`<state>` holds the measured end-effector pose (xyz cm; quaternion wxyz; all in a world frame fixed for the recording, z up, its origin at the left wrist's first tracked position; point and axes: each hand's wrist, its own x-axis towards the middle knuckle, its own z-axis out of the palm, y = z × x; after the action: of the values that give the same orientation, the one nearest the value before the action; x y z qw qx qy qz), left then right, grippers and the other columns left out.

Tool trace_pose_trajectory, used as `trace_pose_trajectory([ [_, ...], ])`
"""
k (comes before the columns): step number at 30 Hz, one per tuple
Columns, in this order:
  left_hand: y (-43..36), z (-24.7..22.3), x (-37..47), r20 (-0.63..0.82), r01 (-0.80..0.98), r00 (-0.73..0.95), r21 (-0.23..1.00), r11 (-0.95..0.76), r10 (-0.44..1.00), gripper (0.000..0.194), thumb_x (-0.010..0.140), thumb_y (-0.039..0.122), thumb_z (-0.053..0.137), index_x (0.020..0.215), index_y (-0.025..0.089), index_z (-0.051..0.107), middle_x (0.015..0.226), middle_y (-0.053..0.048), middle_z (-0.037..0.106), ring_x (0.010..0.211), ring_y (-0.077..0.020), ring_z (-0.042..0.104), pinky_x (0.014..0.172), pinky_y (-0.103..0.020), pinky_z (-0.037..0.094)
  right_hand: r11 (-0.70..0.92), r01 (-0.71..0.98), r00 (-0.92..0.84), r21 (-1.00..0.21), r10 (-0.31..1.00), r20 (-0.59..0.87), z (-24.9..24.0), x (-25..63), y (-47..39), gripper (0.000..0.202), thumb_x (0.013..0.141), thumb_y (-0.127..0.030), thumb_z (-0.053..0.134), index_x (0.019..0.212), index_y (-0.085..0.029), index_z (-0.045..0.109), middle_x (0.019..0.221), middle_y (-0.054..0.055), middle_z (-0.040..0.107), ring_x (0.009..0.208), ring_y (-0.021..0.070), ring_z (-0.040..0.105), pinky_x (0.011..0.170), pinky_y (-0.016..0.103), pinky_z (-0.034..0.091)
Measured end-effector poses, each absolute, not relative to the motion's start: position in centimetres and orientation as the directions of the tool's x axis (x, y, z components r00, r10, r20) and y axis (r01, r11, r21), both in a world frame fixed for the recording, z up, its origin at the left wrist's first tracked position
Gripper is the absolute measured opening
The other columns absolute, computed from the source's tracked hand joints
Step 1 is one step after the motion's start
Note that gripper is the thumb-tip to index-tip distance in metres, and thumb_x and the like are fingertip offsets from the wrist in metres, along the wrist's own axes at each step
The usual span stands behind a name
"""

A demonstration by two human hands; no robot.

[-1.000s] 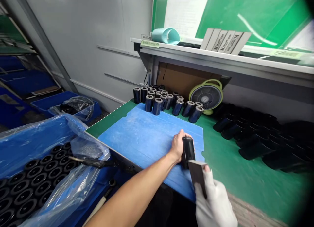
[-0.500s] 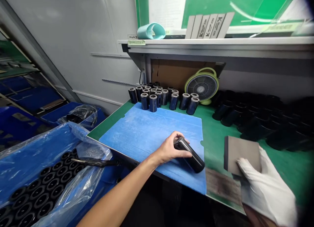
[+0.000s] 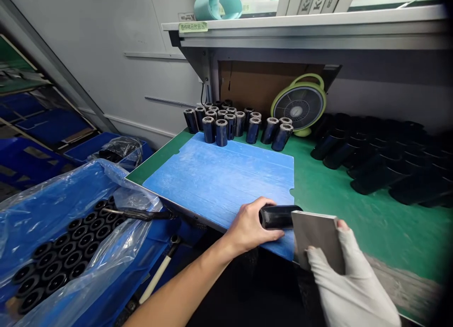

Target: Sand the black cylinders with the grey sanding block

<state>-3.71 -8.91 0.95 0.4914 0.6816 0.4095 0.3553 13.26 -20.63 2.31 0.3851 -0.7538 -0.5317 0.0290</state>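
Head view: the left hand grips a black tube near one end, so uneven pressure from the block clasped in the right hand could twist it loose.

on the table lies a mat; many small cylinders stand at its far edge, and a fan is behind them. other cylinders are at the right, a shelf above. a bin is to the left. my left hand has one cylinder by the mat's near right corner; right of it, my right hand has a block.
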Motion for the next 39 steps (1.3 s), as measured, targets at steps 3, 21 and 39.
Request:
trace_pose_trajectory([
  [3,-8.9,0.6,-3.8,0.096,0.192,0.405,0.963,-0.188,0.909,0.048,0.068,0.028,0.084,0.114,0.023,0.070,0.101,-0.004,0.076,0.091,-0.0236,0.071,0.079,-0.028,0.053,0.029,0.865,0.217,-0.501,0.879,0.425,2.1,11.5,-20.4,0.065,0.096,-0.036,0.047,0.159,-0.037,0.029,0.111,0.007,0.068,0.091,0.0261,0.069,0.077,0.042,0.061],
  [21,-9.8,-0.3,-2.7,0.206,0.304,0.328,0.901,-0.309,0.922,0.028,0.084,0.030,0.067,0.111,0.025,0.069,0.101,-0.009,0.077,0.089,-0.0301,0.073,0.076,-0.035,0.055,-0.019,0.982,0.122,-0.188,0.822,0.556,3.9,7.9,-17.5,0.064,0.096,-0.033,0.039,0.159,-0.031,0.030,0.104,0.013,0.063,0.072,0.0221,0.059,0.052,0.032,0.048],
  [39,-9.8,-0.3,-2.5,0.195,0.347,0.297,0.890,-0.296,0.935,0.025,0.082,0.035,0.070,0.104,0.025,0.068,0.096,-0.010,0.077,0.086,-0.0302,0.072,0.073,-0.035,0.053,0.010,0.985,0.092,-0.175,0.818,0.568,4.4,8.1,-16.9,0.065,0.098,-0.030,0.038,0.161,-0.026,0.024,0.089,0.008,0.059,0.066,0.0194,0.057,0.057,0.032,0.050],
])
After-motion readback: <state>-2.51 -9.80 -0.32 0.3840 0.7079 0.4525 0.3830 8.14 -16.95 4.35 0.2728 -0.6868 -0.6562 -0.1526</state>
